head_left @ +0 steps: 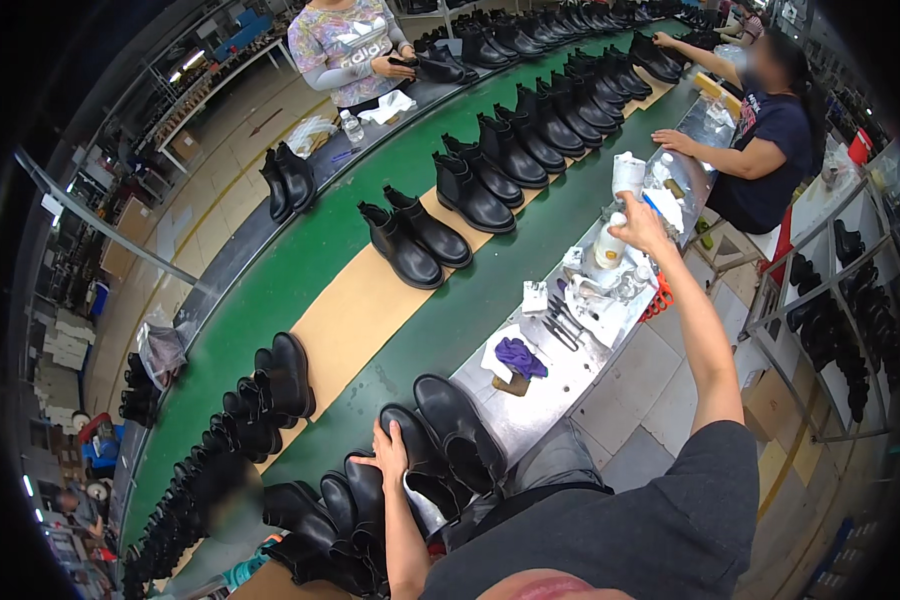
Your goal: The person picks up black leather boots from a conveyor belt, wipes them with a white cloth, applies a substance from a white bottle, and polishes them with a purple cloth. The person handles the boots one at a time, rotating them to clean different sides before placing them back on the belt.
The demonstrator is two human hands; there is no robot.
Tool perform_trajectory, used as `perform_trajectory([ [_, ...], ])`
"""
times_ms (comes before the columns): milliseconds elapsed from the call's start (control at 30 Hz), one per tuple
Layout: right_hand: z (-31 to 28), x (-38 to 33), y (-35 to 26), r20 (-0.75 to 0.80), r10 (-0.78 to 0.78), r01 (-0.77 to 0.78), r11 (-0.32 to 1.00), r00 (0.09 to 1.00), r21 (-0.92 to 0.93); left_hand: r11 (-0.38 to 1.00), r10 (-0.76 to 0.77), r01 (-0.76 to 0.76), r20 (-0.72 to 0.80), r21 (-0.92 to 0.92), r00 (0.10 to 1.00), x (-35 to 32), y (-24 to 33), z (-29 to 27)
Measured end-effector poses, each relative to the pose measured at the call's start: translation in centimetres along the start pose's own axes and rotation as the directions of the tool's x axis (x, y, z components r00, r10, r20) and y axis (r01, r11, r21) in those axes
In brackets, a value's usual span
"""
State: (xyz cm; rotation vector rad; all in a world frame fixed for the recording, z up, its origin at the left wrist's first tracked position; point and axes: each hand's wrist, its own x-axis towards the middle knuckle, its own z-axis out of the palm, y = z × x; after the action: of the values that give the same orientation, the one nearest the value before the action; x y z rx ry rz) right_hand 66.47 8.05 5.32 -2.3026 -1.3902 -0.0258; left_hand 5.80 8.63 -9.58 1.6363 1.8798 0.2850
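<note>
My left hand (390,458) rests against the side of a black ankle boot (415,440), its fingers spread and its thumb near the toe. Another black boot (457,425) lies just right of that one, close to my body. More dark boots (340,500) stand crowded left of my wrist. My right arm is stretched far forward over the metal side table (540,405). There, my right hand (642,225) is closed about the top of a white bottle (608,248). A second white container (628,175) stands just beyond these fingers.
A green conveyor (370,370) carries rows of black boots (475,195) on brown paper (345,305). A purple cloth (520,358) and black-handled tools (565,325) lie on the side table. One co-worker (770,140) sits at the right; another (350,60) stands across the conveyor.
</note>
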Motion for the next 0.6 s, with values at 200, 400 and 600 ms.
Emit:
perform_trajectory([
  [200,3.7,-1.6,1.5,0.095,0.043,-0.039,0.998,0.995,-0.039,1.0,-0.008,0.008,-0.017,0.004,1.0,-0.1,-0.2,-0.1],
  [400,4.4,-2.4,2.6,0.163,0.075,-0.064,0.995,0.984,-0.075,1.0,-0.014,0.015,-0.044,0.019,0.999,-0.1,0.8,-0.5],
  [600,1.9,-3.9,-4.1,-0.105,-0.126,0.118,0.99,0.986,-0.08,1.0,-0.001,0.002,-0.057,0.012,0.998,-0.4,0.4,0.1],
])
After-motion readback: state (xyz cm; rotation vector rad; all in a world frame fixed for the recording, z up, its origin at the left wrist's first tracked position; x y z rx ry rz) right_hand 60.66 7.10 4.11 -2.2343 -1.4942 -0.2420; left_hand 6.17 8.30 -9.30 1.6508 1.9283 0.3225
